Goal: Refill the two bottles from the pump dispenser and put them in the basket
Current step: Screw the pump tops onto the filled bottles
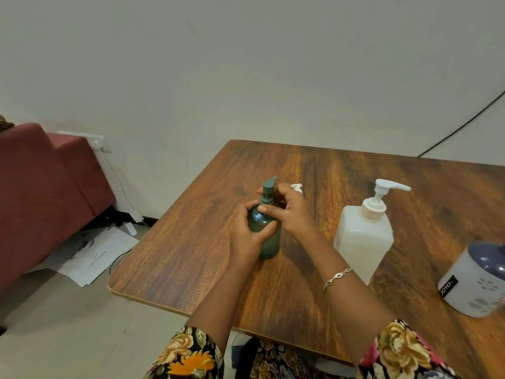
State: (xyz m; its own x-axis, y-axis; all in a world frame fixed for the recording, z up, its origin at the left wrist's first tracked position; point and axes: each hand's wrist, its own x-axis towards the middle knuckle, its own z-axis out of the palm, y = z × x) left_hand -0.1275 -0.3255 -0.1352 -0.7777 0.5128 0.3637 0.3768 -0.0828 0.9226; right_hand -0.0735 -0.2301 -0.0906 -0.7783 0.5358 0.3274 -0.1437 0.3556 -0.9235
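- The basket (475, 285) sits nearest, at the worktop's (191, 242) right.
- The dispenser (360, 236) stands right of the hands, nearer the right one.
- The left hand (246, 233) wraps its fingers round the green bottle (269, 242), which stands upright.
- The right hand (292, 212) curls its fingers round the pump collar, likely to unscrew it.
- A second bottle (297, 187) peeks out behind.

Black floral sleeves (191, 354); silver chain bracelet (337, 277), right wrist.

Standing on the worktop (191, 255): bottle (269, 237) left, second bottle (297, 187) just behind it, pump dispenser (363, 236) to the right, basket (475, 285) farthest right.
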